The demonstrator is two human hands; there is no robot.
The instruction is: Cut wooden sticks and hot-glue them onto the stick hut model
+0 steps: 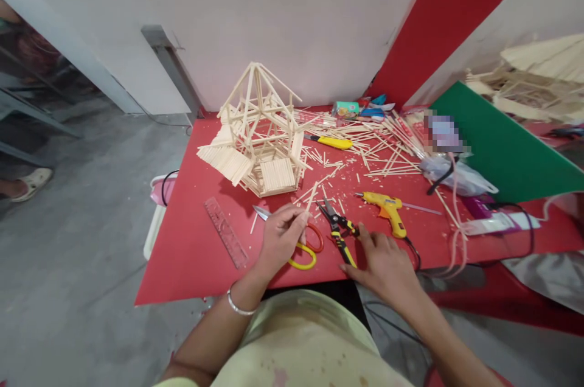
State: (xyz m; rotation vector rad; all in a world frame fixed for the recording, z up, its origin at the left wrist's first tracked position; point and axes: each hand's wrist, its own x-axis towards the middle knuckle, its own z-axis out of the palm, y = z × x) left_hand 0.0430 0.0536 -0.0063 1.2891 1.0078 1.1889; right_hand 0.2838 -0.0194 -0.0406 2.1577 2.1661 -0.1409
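Observation:
My left hand (285, 235) is closed, pinching a short wooden stick (312, 197) that points up and away. Under that hand lie scissors (303, 258) with one red and one yellow handle loop, partly hidden by the fingers. My right hand (385, 262) is at the handles of black and yellow cutting pliers (338, 226), its thumb and forefinger spread apart beside them. The pliers lie on the red table with their jaws pointing away. Beyond the hands stands a hexagonal model (260, 131) built of wooden sticks, with an open frame roof.
On the red tabletop (182, 253) lie a clear ruler (224, 232), a yellow glue gun (387, 210) with a cord, and a yellow utility knife (335, 142). Loose sticks (387, 146) and offcuts are scattered behind. A green board (506, 149) leans at the right. A person's foot (34, 185) shows at left.

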